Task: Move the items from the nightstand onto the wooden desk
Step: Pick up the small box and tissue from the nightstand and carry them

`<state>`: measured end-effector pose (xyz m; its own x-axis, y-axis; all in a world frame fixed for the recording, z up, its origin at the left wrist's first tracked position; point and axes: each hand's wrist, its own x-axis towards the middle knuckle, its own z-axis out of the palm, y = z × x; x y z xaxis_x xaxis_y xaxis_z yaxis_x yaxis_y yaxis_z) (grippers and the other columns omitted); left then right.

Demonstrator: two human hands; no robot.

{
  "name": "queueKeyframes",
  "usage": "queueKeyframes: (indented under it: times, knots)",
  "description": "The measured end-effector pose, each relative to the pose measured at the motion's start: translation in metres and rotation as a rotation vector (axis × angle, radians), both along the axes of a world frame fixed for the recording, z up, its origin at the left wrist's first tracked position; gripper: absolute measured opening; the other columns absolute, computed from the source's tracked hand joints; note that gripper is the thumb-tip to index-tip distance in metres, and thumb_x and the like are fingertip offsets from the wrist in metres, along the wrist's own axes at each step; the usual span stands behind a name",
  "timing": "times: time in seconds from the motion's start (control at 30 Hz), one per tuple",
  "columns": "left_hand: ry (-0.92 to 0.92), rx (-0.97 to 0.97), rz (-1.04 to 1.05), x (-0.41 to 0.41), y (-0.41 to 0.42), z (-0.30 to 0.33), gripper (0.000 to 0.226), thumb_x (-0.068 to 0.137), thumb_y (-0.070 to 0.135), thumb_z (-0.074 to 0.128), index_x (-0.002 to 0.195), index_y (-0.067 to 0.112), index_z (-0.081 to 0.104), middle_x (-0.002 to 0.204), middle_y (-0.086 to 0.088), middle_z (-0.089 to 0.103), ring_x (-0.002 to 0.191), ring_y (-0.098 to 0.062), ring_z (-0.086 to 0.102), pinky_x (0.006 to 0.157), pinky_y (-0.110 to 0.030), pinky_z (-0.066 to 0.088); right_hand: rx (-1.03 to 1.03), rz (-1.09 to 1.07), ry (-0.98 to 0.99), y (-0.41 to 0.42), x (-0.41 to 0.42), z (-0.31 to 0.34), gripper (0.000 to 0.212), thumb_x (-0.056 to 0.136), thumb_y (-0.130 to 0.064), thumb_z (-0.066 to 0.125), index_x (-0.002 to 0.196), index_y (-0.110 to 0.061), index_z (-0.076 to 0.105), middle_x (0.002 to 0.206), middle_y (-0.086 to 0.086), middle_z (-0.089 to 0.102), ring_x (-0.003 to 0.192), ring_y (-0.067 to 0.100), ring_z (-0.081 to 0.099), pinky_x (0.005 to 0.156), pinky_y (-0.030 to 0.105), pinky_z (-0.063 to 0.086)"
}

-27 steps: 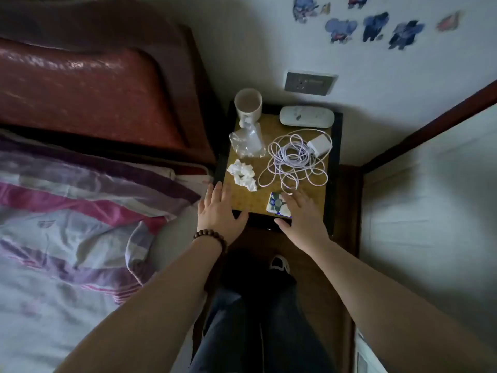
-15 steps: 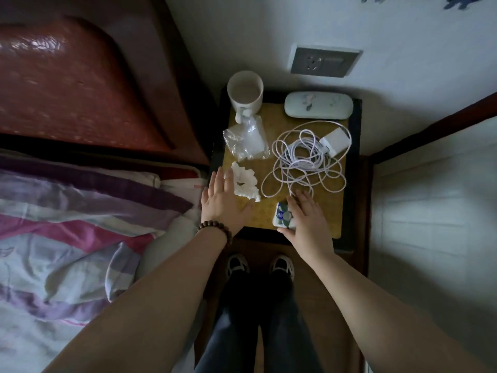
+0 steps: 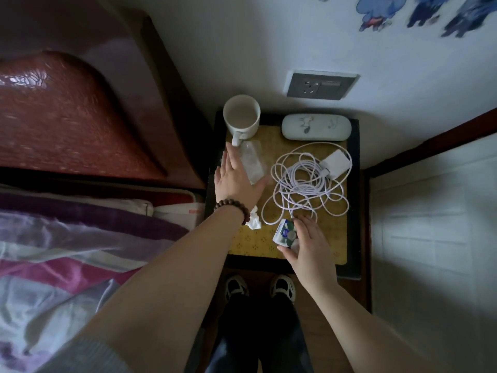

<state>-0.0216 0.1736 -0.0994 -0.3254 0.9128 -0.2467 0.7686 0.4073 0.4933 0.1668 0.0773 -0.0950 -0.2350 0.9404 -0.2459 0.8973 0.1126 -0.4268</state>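
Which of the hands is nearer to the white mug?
Left. The left hand lies flat just in front of the white mug, fingertips almost at its handle. The right hand is at the nightstand's near edge, on the small packet.

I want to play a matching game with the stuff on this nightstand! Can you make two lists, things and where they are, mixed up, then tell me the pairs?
Things:
1. white ceramic mug
2. pale oval glasses case
3. tangled white charger cable
4. small blue-and-white tissue pack

Places:
A. front edge, at the right hand's fingertips
B. back right, by the wall
C. back left corner
D. middle, spread in loops

Pairs: 1-C, 2-B, 3-D, 4-A
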Motion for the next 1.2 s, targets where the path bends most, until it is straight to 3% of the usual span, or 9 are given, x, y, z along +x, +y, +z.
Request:
queueKeyframes:
  times: [0.17, 0.3, 0.4, 0.5, 0.67, 0.8, 0.93, 1.0, 1.2]
  knots:
    - [0.092, 0.014, -0.113, -0.002, -0.017, -0.012, 0.083, 0.082, 0.050, 0.061, 0.147, 0.018, 0.020, 0.150, -0.003, 0.033, 0.140, -0.021, 0.023, 0.114, -0.043, 0.022, -0.009, -0.010, 0.006, -0.002, -0.001, 0.002, 0.067, 0.076, -0.033, 0.075, 0.130, -0.003, 0.050, 0.136, 0.014, 0.051, 0.131, 0.029, 0.043, 0.105, 0.041, 0.041]
    - [0.129, 0.010, -0.181, -0.011, -0.039, -0.007, 0.085, 0.078, 0.067, 0.054, 0.142, 0.016, 0.032, 0.147, -0.004, 0.037, 0.137, -0.024, 0.027, 0.113, -0.042, 0.022, -0.030, -0.016, 0.036, -0.005, -0.002, 0.007, 0.067, 0.078, -0.030, 0.074, 0.132, -0.002, 0.048, 0.139, 0.013, 0.049, 0.134, 0.028, 0.039, 0.108, 0.042, 0.039]
    - [0.085, 0.066, -0.155, -0.013, -0.050, 0.003, 0.099, 0.072, 0.083, 0.037, 0.144, 0.015, 0.027, 0.150, -0.009, 0.030, 0.139, -0.027, 0.023, 0.114, -0.044, 0.020, -0.019, -0.006, 0.047, -0.008, -0.003, 0.012, 0.066, 0.079, -0.031, 0.073, 0.132, -0.002, 0.048, 0.138, 0.013, 0.049, 0.133, 0.027, 0.040, 0.108, 0.041, 0.039]
    - [-0.035, 0.081, -0.149, -0.015, -0.042, 0.005, 0.094, 0.077, 0.081, 0.028, 0.148, 0.019, 0.018, 0.157, -0.006, 0.016, 0.144, -0.022, 0.010, 0.117, -0.044, 0.014, -0.018, -0.012, 0.046, -0.010, -0.004, 0.015, 0.066, 0.079, -0.031, 0.073, 0.133, -0.002, 0.047, 0.140, 0.013, 0.048, 0.133, 0.026, 0.040, 0.108, 0.040, 0.038]
    - [-0.036, -0.059, -0.346, -0.012, -0.014, -0.012, 0.098, 0.077, 0.070, 0.052, 0.150, 0.028, 0.002, 0.159, 0.004, 0.002, 0.145, -0.016, -0.006, 0.118, -0.041, 0.004, -0.016, -0.040, 0.061, -0.010, -0.006, 0.013, 0.066, 0.080, -0.031, 0.072, 0.133, -0.004, 0.047, 0.139, 0.012, 0.048, 0.133, 0.024, 0.040, 0.107, 0.041, 0.040]
    - [0.080, -0.042, -0.355, -0.010, -0.015, -0.023, 0.099, 0.070, 0.065, 0.065, 0.148, 0.024, 0.020, 0.155, 0.003, 0.023, 0.143, -0.020, 0.011, 0.116, -0.041, 0.013, -0.001, -0.059, 0.078, -0.010, -0.008, 0.011, 0.066, 0.079, -0.030, 0.073, 0.133, -0.003, 0.046, 0.137, 0.012, 0.050, 0.131, 0.026, 0.042, 0.105, 0.040, 0.042]
    - [0.032, 0.057, -0.362, -0.012, -0.014, -0.017, 0.067, 0.079, 0.033, 0.071, 0.138, 0.021, 0.042, 0.139, -0.002, 0.047, 0.127, -0.024, 0.035, 0.105, -0.040, 0.031, 0.015, -0.058, 0.062, -0.009, -0.012, 0.013, 0.065, 0.080, -0.033, 0.072, 0.132, -0.002, 0.047, 0.133, 0.011, 0.053, 0.126, 0.025, 0.047, 0.100, 0.036, 0.044]
    - [-0.010, 0.039, -0.336, -0.013, -0.013, -0.008, 0.056, 0.082, 0.020, 0.066, 0.134, 0.021, 0.045, 0.133, -0.005, 0.052, 0.123, -0.026, 0.042, 0.099, -0.040, 0.037, 0.017, -0.060, 0.076, -0.007, -0.013, 0.017, 0.065, 0.080, -0.033, 0.071, 0.132, -0.003, 0.047, 0.131, 0.011, 0.054, 0.123, 0.025, 0.048, 0.099, 0.036, 0.046]
    - [-0.027, 0.192, -0.244, -0.025, -0.022, 0.050, 0.044, 0.080, 0.015, 0.065, 0.123, 0.016, 0.056, 0.115, -0.007, 0.062, 0.099, -0.029, 0.060, 0.079, -0.036, 0.047, 0.035, -0.063, 0.087, -0.002, -0.014, 0.055, 0.066, 0.083, -0.037, 0.067, 0.136, -0.007, 0.043, 0.130, 0.007, 0.052, 0.121, 0.021, 0.046, 0.097, 0.035, 0.048]
